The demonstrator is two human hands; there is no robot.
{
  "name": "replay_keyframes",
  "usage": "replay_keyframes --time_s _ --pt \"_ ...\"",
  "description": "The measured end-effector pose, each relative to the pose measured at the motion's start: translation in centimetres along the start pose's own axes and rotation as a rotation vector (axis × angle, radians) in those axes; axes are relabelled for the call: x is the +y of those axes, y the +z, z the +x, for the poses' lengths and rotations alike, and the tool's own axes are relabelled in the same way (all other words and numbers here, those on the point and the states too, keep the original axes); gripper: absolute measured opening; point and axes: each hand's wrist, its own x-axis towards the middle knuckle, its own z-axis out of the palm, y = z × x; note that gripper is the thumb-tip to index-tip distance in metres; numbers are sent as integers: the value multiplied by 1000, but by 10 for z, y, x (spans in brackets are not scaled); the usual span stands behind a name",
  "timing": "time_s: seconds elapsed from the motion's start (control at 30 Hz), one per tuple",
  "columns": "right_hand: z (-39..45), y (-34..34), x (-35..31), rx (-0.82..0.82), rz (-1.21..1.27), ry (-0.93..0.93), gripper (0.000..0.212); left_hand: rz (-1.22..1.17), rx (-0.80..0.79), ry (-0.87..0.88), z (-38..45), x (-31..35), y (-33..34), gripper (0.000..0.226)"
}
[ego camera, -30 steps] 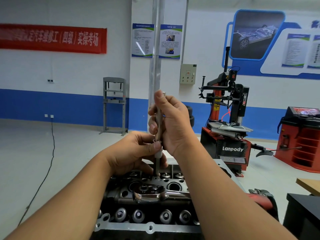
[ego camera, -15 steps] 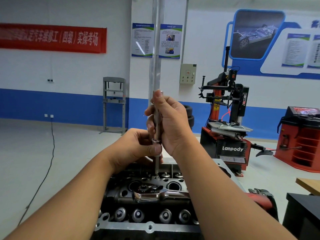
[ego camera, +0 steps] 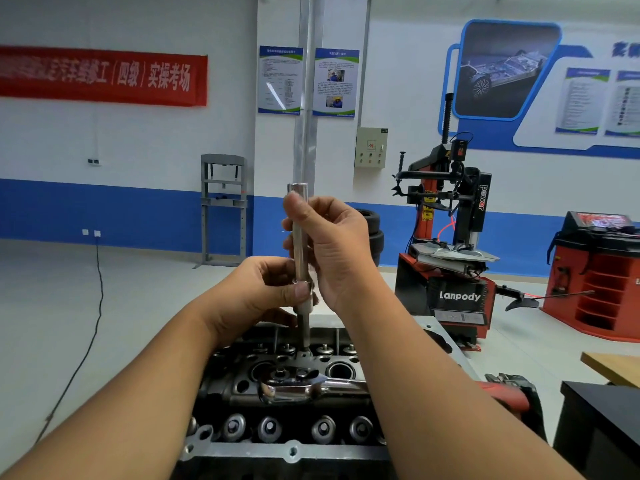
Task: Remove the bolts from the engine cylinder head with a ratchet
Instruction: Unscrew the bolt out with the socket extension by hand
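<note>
The dark engine cylinder head [ego camera: 242, 386] sits low in the centre, with valve springs along its near edge. A long steel extension bar [ego camera: 298, 237] stands upright over it. The bar's thin lower shaft [ego camera: 304, 332] reaches down to a bolt hole near the head's far side. My right hand [ego camera: 337, 251] is wrapped around the bar's upper part. My left hand [ego camera: 263, 292] pinches the collar lower on the bar between thumb and fingers. The chrome ratchet [ego camera: 294, 389] lies flat on the head, its handle hidden under my right forearm.
A red and black tyre changer [ego camera: 453, 258] stands at the right behind the head. Further right are a red wheel balancer [ego camera: 602, 275], a wooden table corner [ego camera: 613, 368] and a black surface [ego camera: 602, 420]. A grey press frame [ego camera: 223, 206] stands at the wall. A cable [ego camera: 98, 296] trails across the floor.
The upright bar and both hands have drifted a little to the left. More of the bar's top end now shows above my right hand. The ratchet has not moved.
</note>
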Motion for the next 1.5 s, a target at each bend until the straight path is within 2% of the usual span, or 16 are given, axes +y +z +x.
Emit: replay_keyframes --time_s 0.13,0.23,0.33,0.5,0.73,0.8,0.93,1.03,1.13,1.23,1.27,1.4,1.47,1.5 --pt "0 2 -3 -9 -32 1 25 -183 -104 2 -1 3 1 53" --pt "-1 5 -4 -42 -39 14 31 -199 -80 20 0 1 2 56" --pt "-2 7 -4 -50 -36 27 33 -185 -54 46 0 0 1 47" --pt "-2 4 -1 -20 -92 -4 31 -102 21 70 3 -2 -2 65" --pt "-2 9 -2 -33 -83 24 41 -251 -110 55 3 -3 -4 49" --pt "-2 8 -3 -27 -52 45 41 -224 -102 80 4 -4 -4 48" --pt "-4 5 -5 -19 -66 8 25 -145 2 112 5 -3 -4 53" --pt "-3 6 -5 -42 -39 -1 25 -133 17 92 5 -2 -4 54" --pt "-2 7 -5 -49 -21 14 38 -188 -88 37 3 0 -1 36" --pt "-1 4 -4 -48 32 40 41 -185 -92 45 1 0 -2 27" --pt "-1 4 -4 -39 38 38 39 -166 -80 57 1 0 -1 31" --pt "-1 4 -4 -26 24 -3 35 -64 35 65 4 -1 -1 74" --pt "1 4 -3 -38 55 10 38 -59 15 35 4 -3 -3 75" --pt "2 4 -3 -42 76 23 40 -82 -27 13 4 -4 -3 67"
